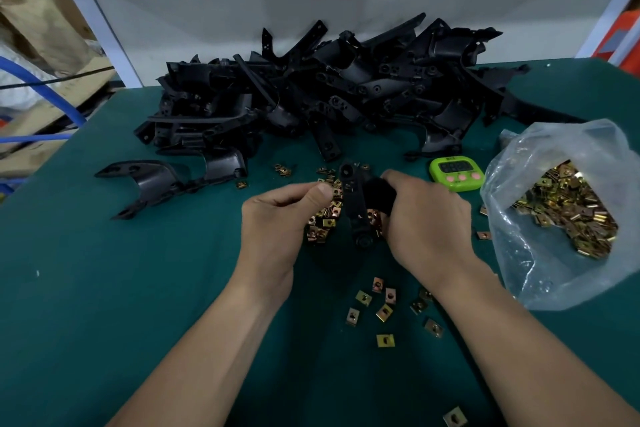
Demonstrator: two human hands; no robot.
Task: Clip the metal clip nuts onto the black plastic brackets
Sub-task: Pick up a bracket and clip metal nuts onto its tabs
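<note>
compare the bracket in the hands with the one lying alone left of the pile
The held bracket is gripped by the right hand above the loose clip nuts; the lone bracket lies untouched on the green mat. The held bracket shows a narrow strap running toward the camera; the lone bracket shows its broad curved body and two pointed tabs. Both are black plastic.
</note>
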